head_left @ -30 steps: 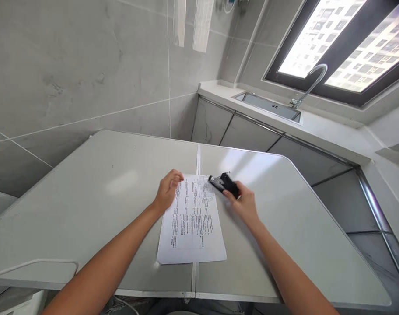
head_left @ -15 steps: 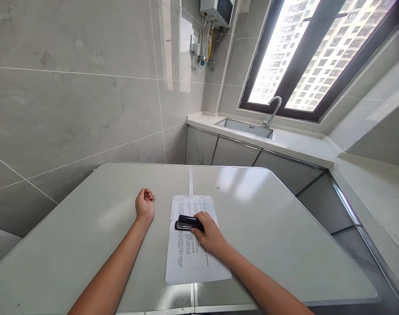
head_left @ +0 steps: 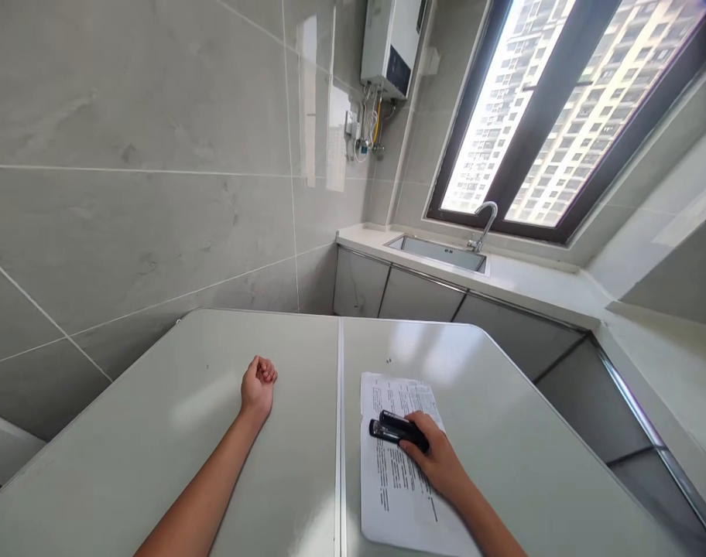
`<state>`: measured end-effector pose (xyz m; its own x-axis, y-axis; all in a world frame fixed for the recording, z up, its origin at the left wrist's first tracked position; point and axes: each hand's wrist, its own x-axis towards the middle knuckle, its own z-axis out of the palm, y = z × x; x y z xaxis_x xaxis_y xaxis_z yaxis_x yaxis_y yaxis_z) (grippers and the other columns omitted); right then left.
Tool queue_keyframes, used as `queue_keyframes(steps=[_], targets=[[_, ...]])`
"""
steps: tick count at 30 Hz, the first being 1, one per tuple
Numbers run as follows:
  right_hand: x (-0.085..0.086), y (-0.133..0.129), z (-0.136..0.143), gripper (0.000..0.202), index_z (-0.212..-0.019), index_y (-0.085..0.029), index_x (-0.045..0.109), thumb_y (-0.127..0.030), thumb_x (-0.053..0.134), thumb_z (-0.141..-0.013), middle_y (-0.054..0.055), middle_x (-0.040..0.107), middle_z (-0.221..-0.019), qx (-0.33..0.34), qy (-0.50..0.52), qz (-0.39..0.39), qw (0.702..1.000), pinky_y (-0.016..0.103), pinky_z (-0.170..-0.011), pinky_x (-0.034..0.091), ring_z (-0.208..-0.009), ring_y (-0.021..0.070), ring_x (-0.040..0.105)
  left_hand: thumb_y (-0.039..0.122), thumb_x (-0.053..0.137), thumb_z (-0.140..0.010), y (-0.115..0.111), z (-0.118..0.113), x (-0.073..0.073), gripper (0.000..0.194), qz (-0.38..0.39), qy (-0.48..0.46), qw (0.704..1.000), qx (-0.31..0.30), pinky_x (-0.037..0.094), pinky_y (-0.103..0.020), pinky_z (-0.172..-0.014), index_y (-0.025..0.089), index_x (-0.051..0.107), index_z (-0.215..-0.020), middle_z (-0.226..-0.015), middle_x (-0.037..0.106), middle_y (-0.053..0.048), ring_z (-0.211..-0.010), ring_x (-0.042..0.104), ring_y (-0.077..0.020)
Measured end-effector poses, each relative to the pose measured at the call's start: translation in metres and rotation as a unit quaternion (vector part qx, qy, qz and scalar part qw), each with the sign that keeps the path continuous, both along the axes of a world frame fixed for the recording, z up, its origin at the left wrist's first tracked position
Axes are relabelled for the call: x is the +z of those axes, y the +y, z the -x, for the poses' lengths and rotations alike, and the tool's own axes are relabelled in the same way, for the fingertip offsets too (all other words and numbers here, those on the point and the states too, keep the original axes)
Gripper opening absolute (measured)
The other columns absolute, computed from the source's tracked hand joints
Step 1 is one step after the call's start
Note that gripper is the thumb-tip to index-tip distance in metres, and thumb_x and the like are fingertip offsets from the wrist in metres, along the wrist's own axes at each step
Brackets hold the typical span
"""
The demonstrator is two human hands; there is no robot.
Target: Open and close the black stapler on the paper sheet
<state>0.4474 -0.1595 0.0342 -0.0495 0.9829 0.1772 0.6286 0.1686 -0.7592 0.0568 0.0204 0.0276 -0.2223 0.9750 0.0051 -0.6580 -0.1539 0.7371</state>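
Note:
Printed paper sheets point(head_left: 399, 495) lie on the right half of the pale table point(head_left: 295, 464), just beside its middle seam. On top of them is a black stapler point(head_left: 398, 430), its nose pointing left. My right hand point(head_left: 437, 458) is closed around the stapler's rear end, over the right part of the paper. My left hand point(head_left: 258, 387) rests on the left half of the table with its fingers curled in, palm side partly up. Nothing shows in it. Text lines on the paper are too small to read.
Two tiny dark bits point(head_left: 388, 360) lie on the table beyond the paper. Behind the table stand a counter with a sink point(head_left: 440, 251) and a faucet point(head_left: 488, 224). A tiled wall point(head_left: 155, 224) rises on the left, and a water heater point(head_left: 392, 50) hangs in the corner.
My right hand has moved right with the stapler, and the paper has slid along from the seam onto the right half. My left hand has stayed in place while the view has tilted slightly upward.

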Motion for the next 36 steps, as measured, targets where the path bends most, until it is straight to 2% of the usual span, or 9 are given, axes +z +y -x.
queue_keyframes(steps=[4,9,16,23,27,30,33,36], targets=[[-0.02,0.005,-0.002,0.032,-0.111,-0.029,0.069,-0.048,0.066,-0.086,0.009,0.071,-0.115,-0.03,0.009,-0.018,0.999,0.05,-0.097,0.055,-0.11,0.0333,0.066,0.04,0.063,-0.092,0.002,0.001,-0.004,0.046,-0.001,0.034,0.999,-0.011,0.033,-0.024,-0.049,0.021,0.037,-0.06,-0.056,0.027,0.005,-0.049,0.028,-0.0111],[-0.039,0.011,-0.01,0.039,-0.112,-0.03,0.073,-0.054,0.069,-0.081,0.01,0.072,-0.12,-0.043,0.017,-0.028,0.999,0.051,-0.1,0.056,-0.114,0.0356,0.067,0.045,0.064,-0.091,0.0,-0.002,-0.005,0.047,0.001,0.097,0.995,0.001,0.034,-0.025,-0.051,0.021,0.038,-0.06,-0.059,0.031,0.004,-0.052,0.032,-0.0118],[-0.031,0.011,-0.012,0.038,-0.111,-0.03,0.074,-0.055,0.068,-0.083,0.009,0.073,-0.115,-0.018,0.014,-0.013,1.0,0.047,-0.092,0.06,-0.108,0.0332,0.069,0.054,0.062,-0.09,-0.005,-0.01,-0.01,0.046,0.02,0.242,0.97,-0.002,0.029,-0.025,-0.051,0.02,0.048,-0.062,-0.061,0.041,0.002,-0.055,0.035,-0.0125],[-0.019,0.014,-0.011,0.04,-0.104,-0.025,0.075,-0.057,0.071,-0.08,0.009,0.074,-0.109,-0.022,0.021,0.001,1.0,0.042,-0.09,0.059,-0.1,0.0309,0.07,0.065,0.054,-0.09,-0.009,-0.015,-0.003,0.052,0.016,0.303,0.953,0.003,0.03,-0.027,-0.055,0.021,0.045,-0.064,-0.062,0.042,0.002,-0.056,0.037,-0.0127],[-0.019,0.014,-0.017,0.041,-0.101,-0.027,0.076,-0.06,0.074,-0.075,0.006,0.076,-0.104,-0.022,0.022,0.006,1.0,0.042,-0.086,0.06,-0.095,0.0315,0.072,0.073,0.039,-0.09,-0.015,-0.02,0.004,0.057,0.012,0.366,0.931,0.004,0.029,-0.028,-0.053,0.022,0.039,-0.065,-0.061,0.041,0.002,-0.055,0.035,-0.0127],[-0.021,0.017,-0.02,0.042,-0.097,-0.031,0.077,-0.062,0.077,-0.069,0.004,0.077,-0.101,-0.03,0.021,0.006,0.999,0.043,-0.082,0.061,-0.092,0.0336,0.073,0.073,0.033,-0.092,-0.022,-0.008,0.007,0.059,0.019,0.409,0.912,-0.032,0.031,-0.029,-0.054,0.022,0.041,-0.064,-0.058,0.041,0.001,-0.054,0.036,-0.0128],[-0.02,0.02,-0.02,0.04,-0.094,-0.033,0.078,-0.061,0.078,-0.065,0.003,0.077,-0.098,-0.026,0.019,0.015,0.999,0.044,-0.079,0.062,-0.089,0.0345,0.073,0.069,0.037,-0.093,-0.041,0.014,0.011,0.059,0.0,0.471,0.877,-0.098,0.032,-0.03,-0.056,0.021,0.045,-0.06,-0.055,0.043,0.0,-0.053,0.038,-0.0134],[-0.015,0.019,-0.019,0.039,-0.095,-0.033,0.077,-0.062,0.076,-0.069,0.003,0.077,-0.098,-0.014,0.017,0.02,1.0,0.044,-0.078,0.061,-0.089,0.0343,0.072,0.058,0.043,-0.095,-0.064,0.028,0.014,0.054,-0.04,0.538,0.83,-0.143,0.031,-0.03,-0.06,0.02,0.045,-0.058,-0.056,0.043,0.001,-0.056,0.037,-0.0132]])
